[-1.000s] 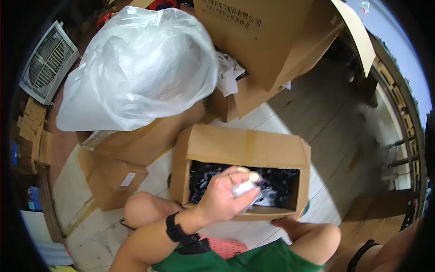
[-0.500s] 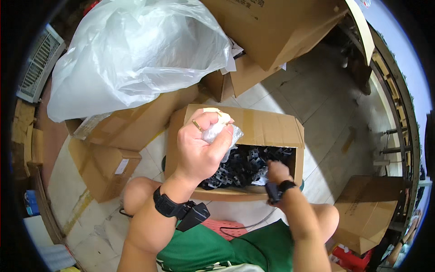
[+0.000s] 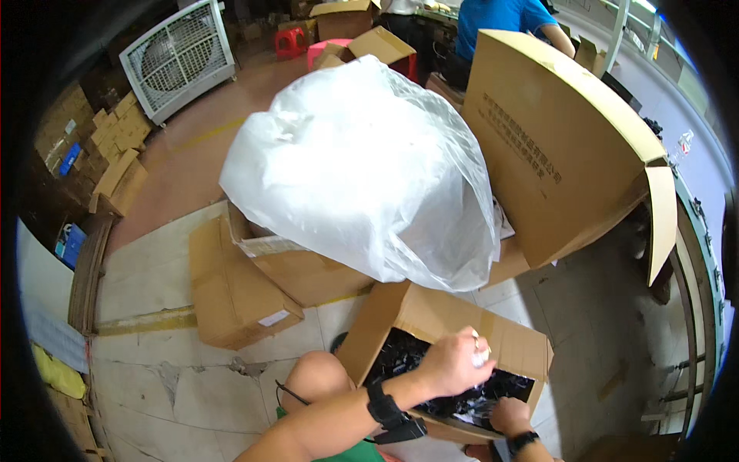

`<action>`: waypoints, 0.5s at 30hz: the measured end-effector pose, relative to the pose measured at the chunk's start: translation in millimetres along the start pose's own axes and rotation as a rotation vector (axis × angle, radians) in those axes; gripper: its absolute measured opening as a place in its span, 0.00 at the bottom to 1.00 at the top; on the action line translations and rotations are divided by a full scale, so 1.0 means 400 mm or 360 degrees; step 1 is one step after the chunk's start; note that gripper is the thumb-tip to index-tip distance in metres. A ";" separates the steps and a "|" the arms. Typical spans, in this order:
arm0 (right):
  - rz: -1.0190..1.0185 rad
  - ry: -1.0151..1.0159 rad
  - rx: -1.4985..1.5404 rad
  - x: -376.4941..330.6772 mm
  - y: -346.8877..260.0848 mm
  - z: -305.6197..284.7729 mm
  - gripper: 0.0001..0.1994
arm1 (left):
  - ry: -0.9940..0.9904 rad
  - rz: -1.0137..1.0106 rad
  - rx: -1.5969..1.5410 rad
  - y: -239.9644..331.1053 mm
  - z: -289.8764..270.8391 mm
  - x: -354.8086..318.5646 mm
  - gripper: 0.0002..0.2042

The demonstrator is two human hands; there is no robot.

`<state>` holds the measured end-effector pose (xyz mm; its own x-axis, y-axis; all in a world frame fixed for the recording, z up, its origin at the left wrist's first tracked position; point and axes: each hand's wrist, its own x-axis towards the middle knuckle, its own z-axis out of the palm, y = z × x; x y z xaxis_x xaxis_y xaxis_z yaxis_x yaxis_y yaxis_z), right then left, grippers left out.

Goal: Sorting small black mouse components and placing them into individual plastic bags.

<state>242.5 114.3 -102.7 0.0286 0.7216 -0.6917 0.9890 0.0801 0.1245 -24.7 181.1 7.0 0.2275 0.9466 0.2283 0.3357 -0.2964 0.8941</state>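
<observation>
My left hand (image 3: 456, 366) is closed around a small crumpled white plastic bundle (image 3: 481, 358), with a ring on one finger. It hangs over an open cardboard box (image 3: 439, 308) in front of me, full of small black plastic parts (image 3: 402, 350). Only part of the bundle shows past my fingers; what it contains is hidden. My right hand (image 3: 510, 416) reaches down into the right front corner of the box, its fingers curled and their tips hidden. Beside it a piece of clear, shiny plastic (image 3: 471, 416) lies on the black parts.
A large translucent plastic bag (image 3: 346, 169) bulges from a carton beyond the box. A tall open carton (image 3: 554, 146) stands at the right, a closed carton (image 3: 231, 289) at the left. Farther off are a fan unit (image 3: 178, 58), a red stool (image 3: 290, 42) and a person in blue (image 3: 500, 27).
The view has swung up and left, so the box sits lower right. My left hand, with the white bundle, is now over the box's right half; my right hand stays at its right front.
</observation>
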 end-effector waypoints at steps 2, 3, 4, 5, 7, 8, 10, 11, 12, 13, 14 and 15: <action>0.0102 0.0440 0.0370 -0.095 -0.024 -0.082 0.14 | -0.0186 -0.0052 0.0111 0.001 0.022 -0.019 0.10; -0.0019 0.0642 0.0684 -0.139 -0.028 -0.113 0.14 | -0.0294 -0.0105 0.0123 -0.006 0.039 -0.037 0.11; -0.0267 0.0925 0.0988 -0.158 -0.020 -0.107 0.14 | -0.0403 -0.0150 0.0131 -0.007 0.058 -0.045 0.13; -0.0294 0.0855 0.1645 -0.155 -0.013 -0.080 0.14 | -0.0667 -0.0216 0.0188 0.005 0.065 -0.034 0.19; -0.0644 0.0956 0.2385 -0.155 -0.056 -0.071 0.15 | -0.0830 -0.0221 0.0244 0.008 0.082 -0.041 0.23; -0.0587 0.0797 0.2595 -0.116 -0.048 -0.048 0.14 | -0.0944 -0.0258 0.0259 0.019 0.090 -0.039 0.24; -0.0698 0.0959 0.2508 -0.130 -0.105 -0.101 0.14 | -0.0958 -0.0286 0.0294 0.004 0.101 -0.053 0.24; -0.0756 0.0649 0.2509 -0.145 -0.096 -0.129 0.14 | -0.0773 -0.0214 0.0300 -0.008 0.092 -0.066 0.21; -0.0824 0.0577 0.2528 -0.135 -0.083 -0.130 0.15 | -0.0594 -0.0129 0.0300 -0.020 0.094 -0.069 0.19; -0.0850 0.0498 0.2548 -0.131 -0.074 -0.118 0.15 | -0.0511 -0.0124 0.0225 -0.032 0.099 -0.073 0.14; -0.0870 0.0423 0.2564 -0.125 -0.061 -0.106 0.15 | -0.0448 -0.0147 0.0193 -0.018 0.101 -0.068 0.12; -0.0865 0.0418 0.2599 -0.118 -0.054 -0.087 0.14 | -0.0455 -0.0074 0.0189 -0.020 0.109 -0.067 0.12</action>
<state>214.6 102.3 -47.8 -0.1874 0.9465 -0.2626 -0.0012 -0.2676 -0.9635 6.3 152.7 -22.9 0.4516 0.8905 0.0559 0.4522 -0.2824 0.8461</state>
